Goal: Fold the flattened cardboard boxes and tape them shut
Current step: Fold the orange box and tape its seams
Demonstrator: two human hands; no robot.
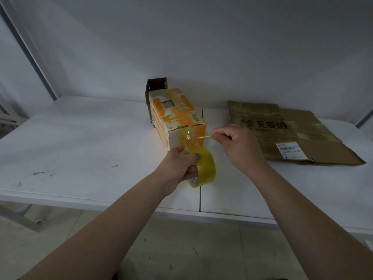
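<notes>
- Gripping the tape roll [204,168], the left hand [181,166] has its fingers curled through the core and its thumb clamped on the outer rim. The roll is yellow and held on edge, just in front of the near end of the orange box [177,116].
- The right hand [240,146] has thumb and forefinger pinched on the free end of the tape strip [199,137]; the other fingers are curled in toward the palm.
- The tape strip is drawn out to the right of the roll and seen nearly edge-on, as a thin yellow line with a crinkled clear patch where it crosses the box's end face.
- I cannot tell whether that patch is stuck to the box or only hangs in front of it.
- The orange box lies folded up on the white table [80,138], long side running away from the camera, top seam taped.
- A brown box [156,85] stands behind it, top open, lower part hidden.
- The flattened cardboard [314,126] lies on the table to the right, apart from both hands, with dark print and a white label [291,151].
- Count: two hands, one roll, one orange box, one brown box. Whether the flat cardboard is one sheet or two overlapped is unclear.
</notes>
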